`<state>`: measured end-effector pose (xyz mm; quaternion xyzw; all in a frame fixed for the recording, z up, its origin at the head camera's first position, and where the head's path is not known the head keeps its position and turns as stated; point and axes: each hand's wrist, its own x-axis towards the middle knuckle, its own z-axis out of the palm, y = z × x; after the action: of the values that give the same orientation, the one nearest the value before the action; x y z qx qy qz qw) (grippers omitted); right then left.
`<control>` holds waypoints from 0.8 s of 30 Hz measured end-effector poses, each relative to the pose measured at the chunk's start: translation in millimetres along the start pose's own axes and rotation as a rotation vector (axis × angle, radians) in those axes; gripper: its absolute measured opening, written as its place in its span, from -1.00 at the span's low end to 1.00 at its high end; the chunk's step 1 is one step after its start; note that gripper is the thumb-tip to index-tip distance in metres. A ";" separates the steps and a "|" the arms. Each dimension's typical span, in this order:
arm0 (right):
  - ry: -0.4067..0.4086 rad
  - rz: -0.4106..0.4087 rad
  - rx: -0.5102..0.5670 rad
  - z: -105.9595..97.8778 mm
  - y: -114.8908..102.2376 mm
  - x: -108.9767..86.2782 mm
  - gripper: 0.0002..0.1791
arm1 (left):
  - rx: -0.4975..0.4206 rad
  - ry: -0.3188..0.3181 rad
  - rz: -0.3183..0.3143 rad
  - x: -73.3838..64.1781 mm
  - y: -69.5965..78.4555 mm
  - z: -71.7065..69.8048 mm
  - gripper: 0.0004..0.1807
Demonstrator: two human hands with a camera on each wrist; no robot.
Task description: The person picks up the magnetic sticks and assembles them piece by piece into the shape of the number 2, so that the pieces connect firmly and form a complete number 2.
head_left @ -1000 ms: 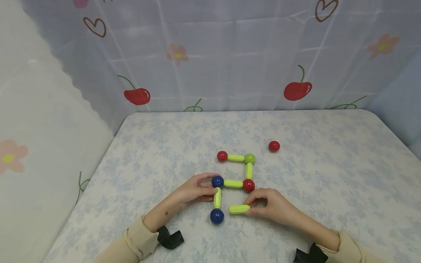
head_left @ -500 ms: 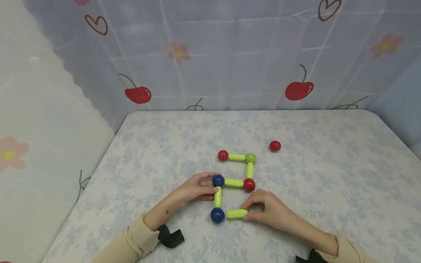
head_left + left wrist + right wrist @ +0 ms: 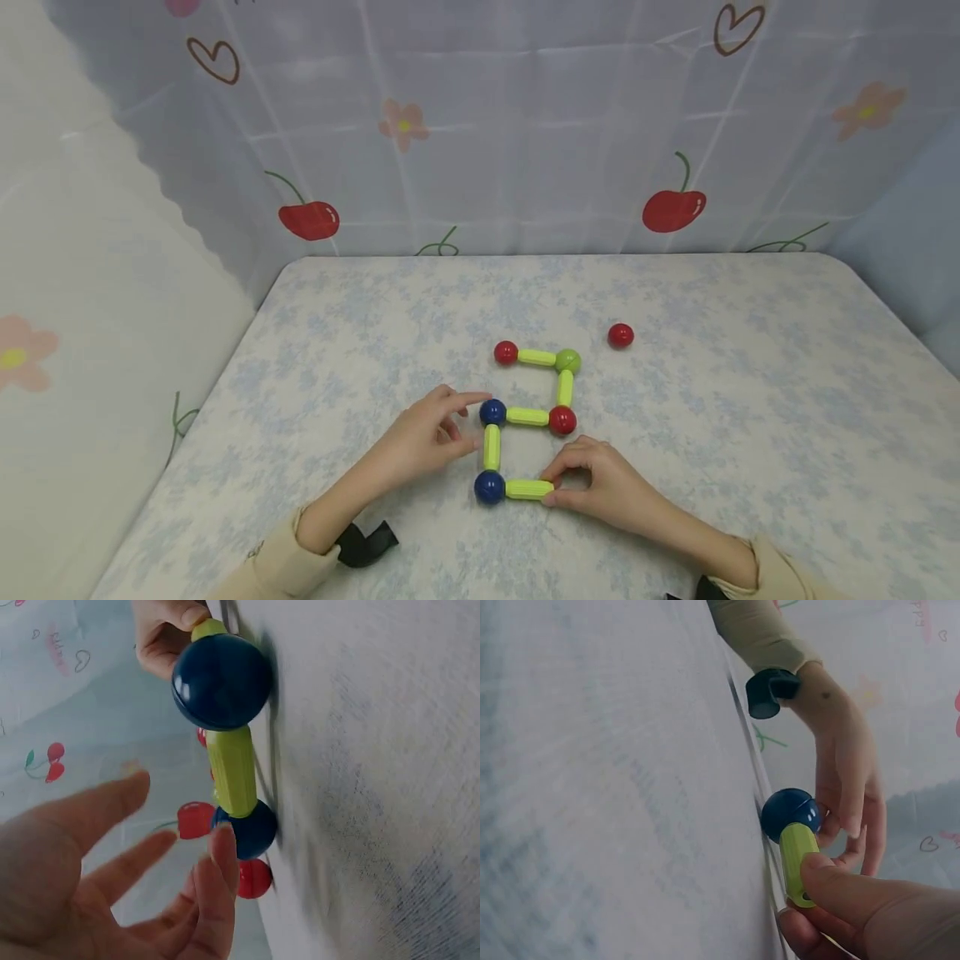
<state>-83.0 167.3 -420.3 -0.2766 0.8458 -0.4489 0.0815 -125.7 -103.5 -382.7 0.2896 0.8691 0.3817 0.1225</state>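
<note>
My right hand (image 3: 600,485) pinches the right end of a yellow-green ribbed rod (image 3: 528,489) between thumb and forefinger. The rod's other end meets the near blue ball (image 3: 490,487). From there a second rod (image 3: 491,447) runs away to the far blue ball (image 3: 492,412). A chain of rods continues to a red ball (image 3: 562,420), a green ball (image 3: 567,362) and another red ball (image 3: 506,353). My left hand (image 3: 427,433) is beside the far blue ball, fingers spread and relaxed, holding nothing. In the left wrist view its thumb and fingers (image 3: 217,900) are apart.
A loose red ball (image 3: 620,336) lies on the table (image 3: 735,400), behind and right of the chain. Patterned curtains (image 3: 480,125) hang behind the table's far edge. A black wrist strap piece (image 3: 367,545) sits under the left cuff.
My right hand has brought its rod leftward and nearer, up against the near blue ball. My left hand has let go of the far blue ball and rod and drawn slightly left.
</note>
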 end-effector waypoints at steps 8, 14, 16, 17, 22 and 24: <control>0.007 -0.045 -0.031 1.8 -0.2 0.7 -0.84 | 0.108 -0.296 0.265 -10.8 10.4 11.1 -0.54; -0.025 -0.043 0.004 -4.2 0.6 1.3 -0.82 | 0.111 -0.284 0.288 -9.3 5.9 16.3 -0.66; -0.025 -0.022 0.011 -10.2 0.1 2.1 -0.82 | 0.098 -0.286 0.287 -8.6 4.4 17.2 -0.68; -0.017 -0.010 0.010 -14.2 -0.3 2.6 -0.81 | 0.097 -0.286 0.291 -8.3 3.8 17.5 -0.68; 0.129 0.067 -0.052 -45.1 3.9 9.5 -0.84 | 0.075 -0.294 0.298 -7.6 2.0 17.8 -0.68; 0.223 0.101 -0.078 -61.0 9.8 14.3 -0.84 | 0.064 -0.295 0.299 -7.6 1.4 17.3 -0.68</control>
<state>-122.4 207.5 -390.9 -0.1851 0.8792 -0.4390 -0.0015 -111.5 -96.9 -393.4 0.4720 0.8007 0.3213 0.1810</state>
